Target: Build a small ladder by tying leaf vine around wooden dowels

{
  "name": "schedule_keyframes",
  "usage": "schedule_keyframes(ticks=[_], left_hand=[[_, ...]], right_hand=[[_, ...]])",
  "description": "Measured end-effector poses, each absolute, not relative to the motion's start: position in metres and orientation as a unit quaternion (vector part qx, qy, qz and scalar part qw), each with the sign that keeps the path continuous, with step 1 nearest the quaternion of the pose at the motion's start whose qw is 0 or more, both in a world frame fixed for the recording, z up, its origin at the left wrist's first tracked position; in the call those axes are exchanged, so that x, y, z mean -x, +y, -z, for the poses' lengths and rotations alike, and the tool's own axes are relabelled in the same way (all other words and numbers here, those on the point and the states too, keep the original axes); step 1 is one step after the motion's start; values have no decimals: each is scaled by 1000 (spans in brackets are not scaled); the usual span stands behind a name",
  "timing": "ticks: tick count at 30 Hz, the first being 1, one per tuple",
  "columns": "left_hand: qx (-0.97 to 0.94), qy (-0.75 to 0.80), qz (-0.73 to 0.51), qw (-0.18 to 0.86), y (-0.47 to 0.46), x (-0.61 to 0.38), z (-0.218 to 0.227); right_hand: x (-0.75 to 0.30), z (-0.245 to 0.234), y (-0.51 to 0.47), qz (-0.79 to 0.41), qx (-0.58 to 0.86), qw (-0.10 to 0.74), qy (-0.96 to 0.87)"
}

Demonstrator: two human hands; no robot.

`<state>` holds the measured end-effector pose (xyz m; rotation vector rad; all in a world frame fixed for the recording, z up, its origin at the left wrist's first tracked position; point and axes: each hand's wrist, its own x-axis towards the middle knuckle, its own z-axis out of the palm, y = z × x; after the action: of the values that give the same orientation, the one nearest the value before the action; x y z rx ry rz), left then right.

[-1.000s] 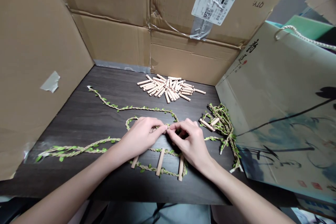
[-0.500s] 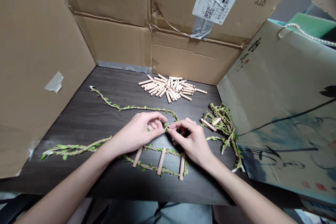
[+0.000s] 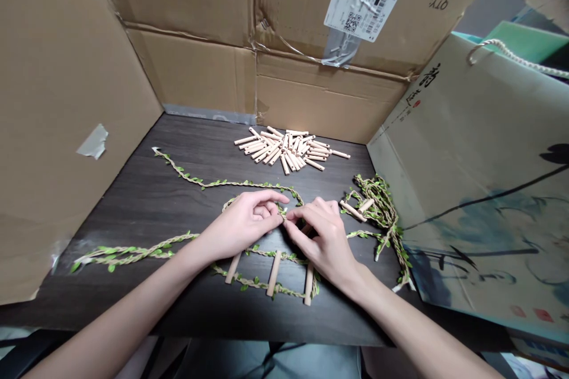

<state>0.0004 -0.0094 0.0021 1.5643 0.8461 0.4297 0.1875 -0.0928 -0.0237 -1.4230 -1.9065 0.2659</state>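
Tabletop: dark wood board (image 3: 111, 302), loose dowels (image 3: 288, 151) heaped at 12 o'clock.
Grip: left hand (image 3: 242, 226) and right hand (image 3: 322, 243) pinched together on leafy twine (image 3: 281, 209).
Rungs: three dowels (image 3: 274, 273) spaced across twine at 6 o'clock.

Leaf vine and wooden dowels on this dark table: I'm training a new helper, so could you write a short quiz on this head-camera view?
1. True or false: the left hand and the right hand are both at the same stretch of leaf vine.
2. How many wooden dowels lie as rungs across the vine strands just below the hands?
3. What lies just to the right of the right hand?
A) a tangled vine bundle
B) a pair of scissors
C) a roll of tape

Key: 1 true; 2 three; 3 A
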Motion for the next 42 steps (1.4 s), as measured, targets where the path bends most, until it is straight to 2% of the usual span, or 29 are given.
schedule_keyframes(ticks=[8, 18, 21, 27, 32, 36, 39, 42], left_hand=[[-644, 329, -154, 674, -4, 2, -5], [-689, 359, -192, 600, 3, 4, -4], [-718, 401, -231, 520, 5, 5, -2], [-790, 491, -270, 250, 18, 19, -3], [-794, 564, -211, 76, 28, 41, -11], [-791, 591, -157, -8, 30, 50, -15], [-851, 484, -202, 7, 23, 41, -14], [-924, 292, -191, 157, 9, 21, -10]], right_hand=[[-191, 19, -90, -150, 535, 397, -731], [-204, 13, -83, -290, 516, 400, -700], [-207, 10, -82, -313, 516, 398, -690], [-213, 8, -81, -388, 526, 392, -647], [-218, 8, -78, -434, 524, 403, -612], [-219, 10, -77, -451, 515, 407, -605], [-218, 11, -77, -479, 509, 402, -591], [-217, 11, -77, -508, 497, 401, -579]])
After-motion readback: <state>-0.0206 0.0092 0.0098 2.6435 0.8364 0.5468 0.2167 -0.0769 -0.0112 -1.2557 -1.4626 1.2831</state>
